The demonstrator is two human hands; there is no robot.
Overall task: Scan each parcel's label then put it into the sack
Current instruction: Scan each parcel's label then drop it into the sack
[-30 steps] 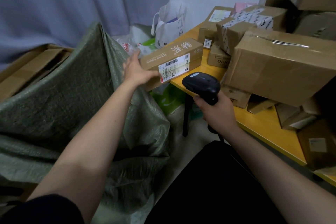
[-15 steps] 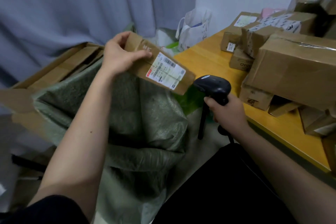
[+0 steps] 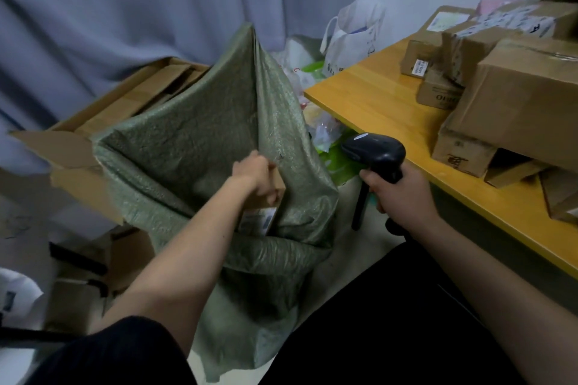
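Left hand (image 3: 255, 173) is clamped round the top end of the long brown cardboard parcel (image 3: 271, 194), fingers curled over it, and the parcel points steeply down into the mouth of the green woven plastic sack (image 3: 200, 134); its white shipping label (image 3: 258, 221) faces up toward the camera at the lower end, already below the near rim. Long axis is close to vertical, so the key relation is parcel directly under the hand and inside the sack opening — judging by that, letting go should drop it straight in. Sack's far wall stands up in a peak behind the hand, near edge is folded over in front; the right-side fold touches the parcel and might snag it. Right hand (image 3: 398, 194) grips the handle of the black handheld barcode scanner (image 3: 375, 151), held apart from the sack, between it and the yellow wooden table (image 3: 378, 106). Right hand is nearer the unscanned brown cardboard boxes (image 3: 516, 103) stacked on the table, left is nearer the sack. Flattened cardboard cartons (image 3: 125, 103) lie behind the sack, white plastic carrier bag (image 3: 350, 40) beyond the table corner, neither in the way
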